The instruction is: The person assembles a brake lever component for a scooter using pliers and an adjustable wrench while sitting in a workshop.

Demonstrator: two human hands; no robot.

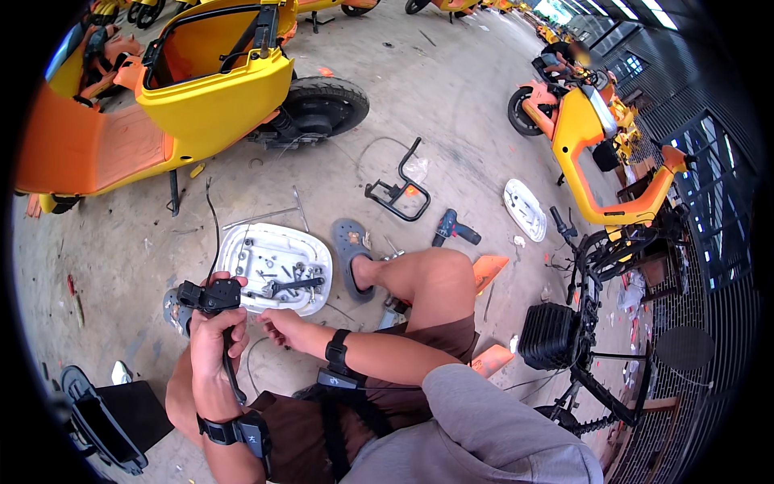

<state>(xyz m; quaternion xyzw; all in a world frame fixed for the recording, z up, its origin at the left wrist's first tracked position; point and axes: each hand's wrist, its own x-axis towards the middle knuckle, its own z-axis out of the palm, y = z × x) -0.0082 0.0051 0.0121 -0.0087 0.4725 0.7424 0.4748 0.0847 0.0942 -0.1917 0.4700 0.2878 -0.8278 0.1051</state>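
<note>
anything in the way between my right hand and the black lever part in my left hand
Nothing visible blocks the gap between the right hand and the black lever part. Only the gripping left hand crowds that part; the white tray looks to be down on the floor, clear of the path.

from here i see a yellow scooter (226, 113) far left, a bent black frame (394, 191) on the floor (451, 97), a white tray (516, 190) right of it, another yellow-orange bike (574, 123) far right.
</note>
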